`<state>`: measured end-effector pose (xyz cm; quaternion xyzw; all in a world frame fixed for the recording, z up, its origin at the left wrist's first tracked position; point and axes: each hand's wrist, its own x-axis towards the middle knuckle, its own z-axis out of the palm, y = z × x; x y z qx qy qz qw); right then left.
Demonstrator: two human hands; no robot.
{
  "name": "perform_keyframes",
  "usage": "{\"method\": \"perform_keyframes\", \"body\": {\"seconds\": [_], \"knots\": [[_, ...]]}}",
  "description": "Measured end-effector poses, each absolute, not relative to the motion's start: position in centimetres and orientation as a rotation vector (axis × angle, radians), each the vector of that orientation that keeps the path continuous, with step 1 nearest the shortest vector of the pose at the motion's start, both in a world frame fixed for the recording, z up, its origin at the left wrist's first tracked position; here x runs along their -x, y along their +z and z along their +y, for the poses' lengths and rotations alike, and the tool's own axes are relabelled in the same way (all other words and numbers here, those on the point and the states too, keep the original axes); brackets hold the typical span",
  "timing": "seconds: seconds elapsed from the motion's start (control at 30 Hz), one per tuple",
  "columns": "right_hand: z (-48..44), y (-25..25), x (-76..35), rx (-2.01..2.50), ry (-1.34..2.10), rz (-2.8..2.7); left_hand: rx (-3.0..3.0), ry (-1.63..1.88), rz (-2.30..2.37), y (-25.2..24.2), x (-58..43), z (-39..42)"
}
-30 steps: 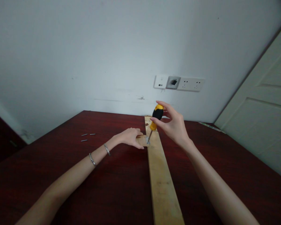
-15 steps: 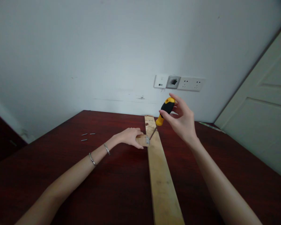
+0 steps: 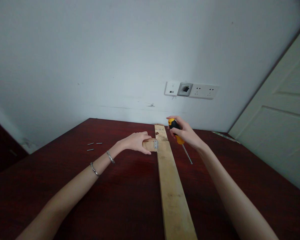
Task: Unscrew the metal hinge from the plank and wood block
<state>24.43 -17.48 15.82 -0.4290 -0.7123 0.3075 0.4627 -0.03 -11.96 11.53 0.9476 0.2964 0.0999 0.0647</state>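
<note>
A long pale wooden plank [image 3: 171, 186] lies lengthwise on the dark red table [image 3: 120, 196]. A small wooden block [image 3: 149, 145] butts against the plank's left side near its far end, and a small metal hinge [image 3: 155, 145] spans the joint. My left hand [image 3: 135, 141] rests over the block with its fingers curled on it. To the right of the plank, my right hand [image 3: 186, 133] grips a yellow and black screwdriver [image 3: 178, 136]. Its shaft points down toward me, low over the table.
Three small screws [image 3: 93, 146] lie on the table to the far left. A white wall with a row of sockets [image 3: 191, 89] stands behind the table. A pale door [image 3: 277, 130] is at the right.
My right hand has taken the screwdriver off the hinge and lowered it to the right of the plank, with the shaft turned toward me. My left hand stays on the block.
</note>
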Motion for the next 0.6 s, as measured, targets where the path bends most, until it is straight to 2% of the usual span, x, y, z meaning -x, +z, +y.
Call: {"method": "perform_keyframes", "body": {"seconds": [0.27, 0.6], "knots": [[-15.1, 12.2, -23.5, 1.294, 1.021, -1.773, -2.857, 0.273, 0.857, 11.4, -0.3, -12.3], [-14.6, 11.3, -23.8, 1.357, 1.206, -1.867, -2.86, 0.295, 0.785, 11.0, -0.6, -12.3]]}}
